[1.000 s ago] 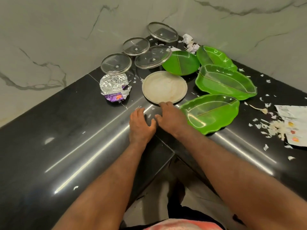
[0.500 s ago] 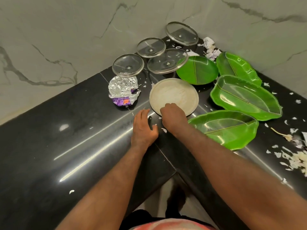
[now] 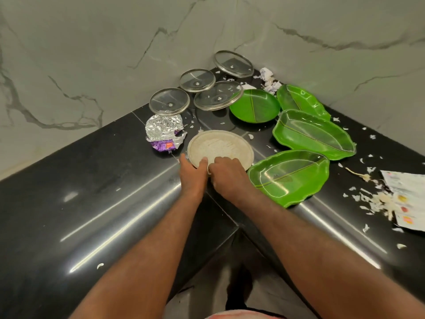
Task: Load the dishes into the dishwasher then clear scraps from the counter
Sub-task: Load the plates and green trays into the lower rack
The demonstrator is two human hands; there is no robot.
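On the black corner counter (image 3: 92, 203), nothing is loaded yet; no dishwasher in view. Biggest items: three green leaf dishes (image 3: 289, 176) fanned along the right run, the near one hanging slightly over the front edge. A round green plate (image 3: 254, 105) sits behind them, toward the corner.

The beige plate (image 3: 218, 143) lies flat at the inner corner, just beside the near leaf dish, with a whitish film inside. Both hands are together at its near rim. The left hand (image 3: 192, 176) pinches the rim, thumb over the lip and fingers along the outside. The right hand (image 3: 227, 178) is curled over the rim next to it, fingertips hidden; cannot tell if it grips the plate or only rests on it.

Four glass lids (image 3: 169, 102) cluster at the back, one overlapping the round green plate's edge. A foil wrapper (image 3: 163, 132) lies left of the beige plate, a printed paper sheet (image 3: 407, 199) at far right. White scraps (image 3: 377, 201) are scattered mostly on the right side.

Step, as I judge it: dish pickup, the beige plate first. Next move likely needs a firm hold and a level lift clear of the near leaf dish. Scrap clearing not started.
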